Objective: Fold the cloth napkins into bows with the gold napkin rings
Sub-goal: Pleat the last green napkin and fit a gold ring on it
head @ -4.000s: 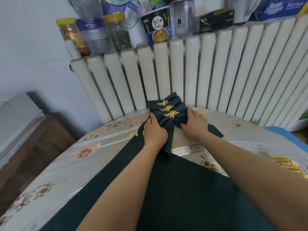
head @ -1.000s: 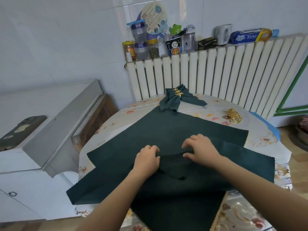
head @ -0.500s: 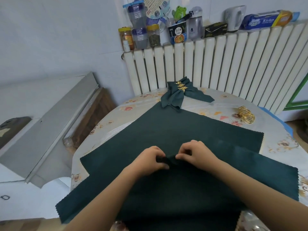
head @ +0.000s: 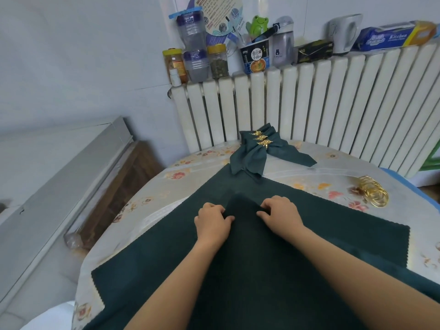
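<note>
Head view, looking down over a round table (head: 152,206) under a floral plastic cover. Spread flat across it, dark green cloth napkins (head: 321,234) with pinked edges, overlapping. Left hand (head: 212,223) and right hand (head: 281,213) side by side at the middle of the top napkin, fingers curled and pinching up a raised fold of green fabric (head: 242,206) between them; knuckles up, forearms stretched in from the bottom edge.

At the far side of the table, close to the radiator (head: 333,103), a stack of finished bows (head: 257,151), each cinched by a gold leaf-shaped ring (head: 263,142); three rings visible. One bow tail overlapping the far corner of the flat napkins. To the right, well apart from the hands, a loose cluster of spare gold napkin rings (head: 373,194) lying on the bare cover.

Along the radiator top, a row of clutter: yellow-lidded jars (head: 217,60), stacked clear containers with blue lids (head: 192,39), an instant noodle cup (head: 255,55) printed with Chinese characters, too small to read surely, with a green frog figure (head: 258,23) poking out behind. Further right, a grey bottle (head: 283,41), a dark box (head: 314,52), a pale mug (head: 345,32), and a blue and yellow wrap box (head: 395,36) bearing the word "Kitchen". A printed poster on the wall behind, text illegible. Left of the table, a grey cabinet top (head: 59,167).
</note>
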